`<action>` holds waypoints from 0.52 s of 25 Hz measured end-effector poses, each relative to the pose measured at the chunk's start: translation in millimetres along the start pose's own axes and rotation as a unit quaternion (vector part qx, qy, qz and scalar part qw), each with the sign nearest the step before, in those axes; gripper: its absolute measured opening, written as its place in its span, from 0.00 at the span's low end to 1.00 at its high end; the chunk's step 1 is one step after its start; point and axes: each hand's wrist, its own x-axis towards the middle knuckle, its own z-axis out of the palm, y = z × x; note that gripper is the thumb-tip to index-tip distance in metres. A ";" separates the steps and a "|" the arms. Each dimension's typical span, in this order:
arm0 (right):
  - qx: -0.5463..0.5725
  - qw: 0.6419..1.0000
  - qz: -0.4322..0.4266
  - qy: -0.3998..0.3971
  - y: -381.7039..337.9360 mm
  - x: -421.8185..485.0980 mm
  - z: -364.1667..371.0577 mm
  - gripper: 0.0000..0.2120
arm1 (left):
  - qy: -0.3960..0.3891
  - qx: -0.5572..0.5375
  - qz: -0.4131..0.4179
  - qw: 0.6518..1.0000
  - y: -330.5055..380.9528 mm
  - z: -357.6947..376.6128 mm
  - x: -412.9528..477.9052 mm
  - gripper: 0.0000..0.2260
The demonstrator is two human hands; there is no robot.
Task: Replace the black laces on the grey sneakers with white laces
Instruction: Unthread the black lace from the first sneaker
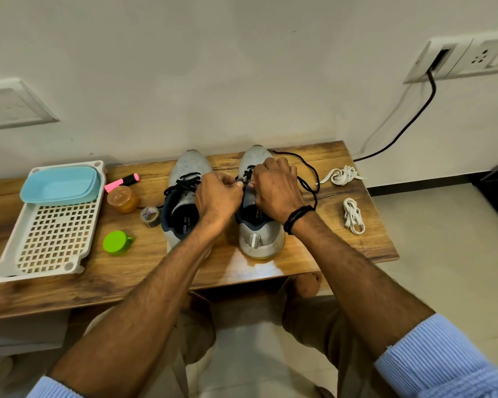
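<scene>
hands (pixel 217 196) pinch black lace (pixel 247 173); l insole (pixel 184 214) txt 'tri'.

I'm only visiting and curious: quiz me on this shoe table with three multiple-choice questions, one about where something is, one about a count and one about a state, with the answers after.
1. Where do the white laces lie? A in the tray; B on the table, right of the right sneaker; C on the floor.
2. How many white lace bundles are there? A one; B four; C two.
3. What are the left hand and right hand doing? A pinching the right sneaker's black lace; B resting flat; C holding white laces.
Answers: B, both lie on bare wood past that shoe; C, one nearer the wall, one nearer the person; A, curled fingers meet at its eyelets.
</scene>
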 end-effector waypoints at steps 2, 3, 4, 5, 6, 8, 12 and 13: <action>0.045 0.999 -0.010 0.001 3.0 0.4 0.8 0.10 | -0.013 -0.027 -0.020 0.999 -6.2 4.0 -0.9 0.07; 0.062 0.998 -0.013 0.005 3.2 1.1 1.1 0.10 | -0.011 -0.035 -0.029 0.999 -7.2 6.6 -2.9 0.10; 0.068 0.997 -0.016 0.009 2.7 1.7 1.7 0.10 | 0.000 -0.038 -0.039 0.999 -7.0 8.9 -4.6 0.11; 0.067 0.997 -0.021 0.012 1.4 2.0 2.3 0.10 | 0.016 -0.040 -0.048 0.998 -6.3 10.7 -6.4 0.11; 0.065 0.997 -0.024 0.014 0.6 2.5 3.2 0.10 | 0.031 -0.048 -0.058 0.997 -4.9 11.8 -8.4 0.11; 0.071 0.997 -0.020 0.016 1.2 3.8 4.8 0.09 | 0.048 -0.078 -0.074 0.993 -3.1 13.9 -11.4 0.09; 0.067 0.998 -0.002 0.009 1.9 5.2 7.6 0.09 | 0.058 -0.125 -0.091 0.986 -4.9 21.1 -15.0 0.08; 0.068 0.998 -0.002 0.004 0.6 5.1 8.0 0.09 | 0.057 -0.135 -0.085 0.986 -5.7 24.0 -15.5 0.07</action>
